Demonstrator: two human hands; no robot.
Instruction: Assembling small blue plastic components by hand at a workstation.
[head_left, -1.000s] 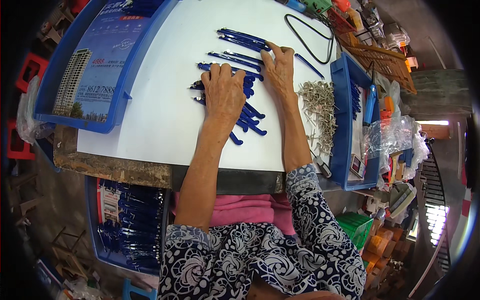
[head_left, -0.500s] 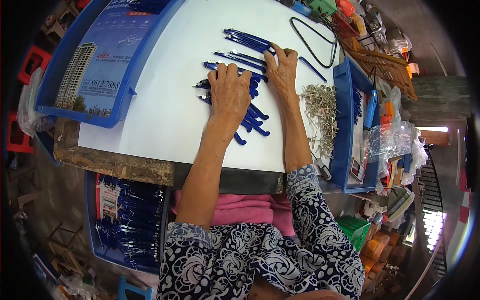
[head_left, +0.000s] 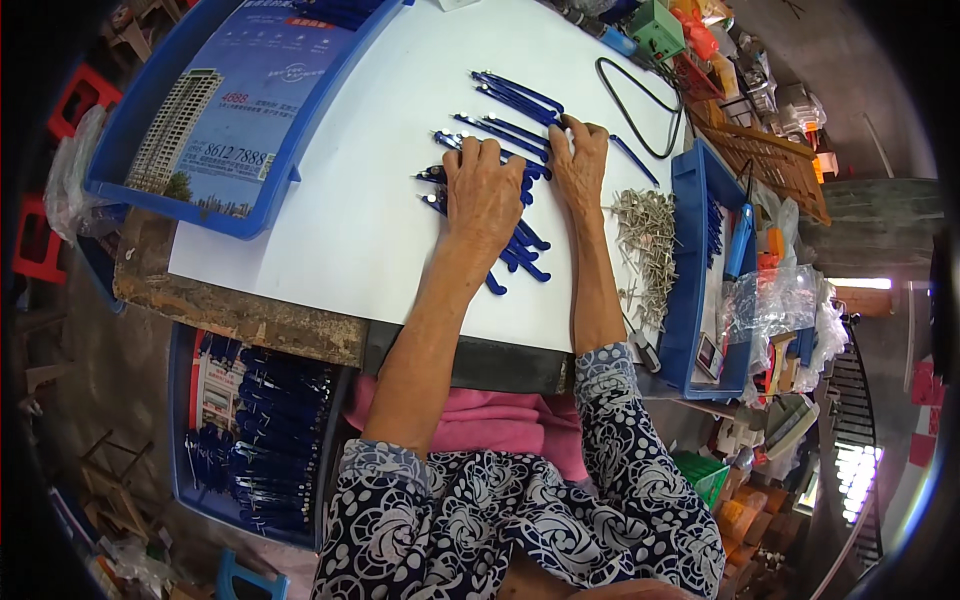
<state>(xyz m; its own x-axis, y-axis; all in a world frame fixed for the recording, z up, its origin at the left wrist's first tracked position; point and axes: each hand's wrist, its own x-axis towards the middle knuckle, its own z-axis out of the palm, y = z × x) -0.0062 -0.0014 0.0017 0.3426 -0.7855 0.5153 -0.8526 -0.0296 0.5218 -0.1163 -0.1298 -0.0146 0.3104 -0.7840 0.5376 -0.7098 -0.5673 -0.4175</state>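
Several slim dark-blue rods (head_left: 515, 95), with one hooked end and a shiny metal tip, lie in a slanting row on white paper (head_left: 340, 220). My left hand (head_left: 485, 195) rests over the middle of the row, fingers curled down and closed on some of the rods. More hooked ends (head_left: 530, 262) stick out from beneath it. At the hooked ends on the right, my right hand (head_left: 578, 165) has its thumb and fingers bent together on a rod end. Its fingertips partly hide what they touch. One single blue rod (head_left: 634, 160) lies apart, right of that hand.
A heap of small metal pins (head_left: 648, 245) lies beside a blue tray (head_left: 690, 330) on the right. A black cord loop (head_left: 600, 75) curves behind. Another blue tray (head_left: 275, 200) holds a printed sheet at far left. Below the table, a blue crate (head_left: 185, 470) contains many blue rods.
The whole scene has shifted slightly down and right in the picture. Both hands stay over the same rods, and their grip looks nearly the same.
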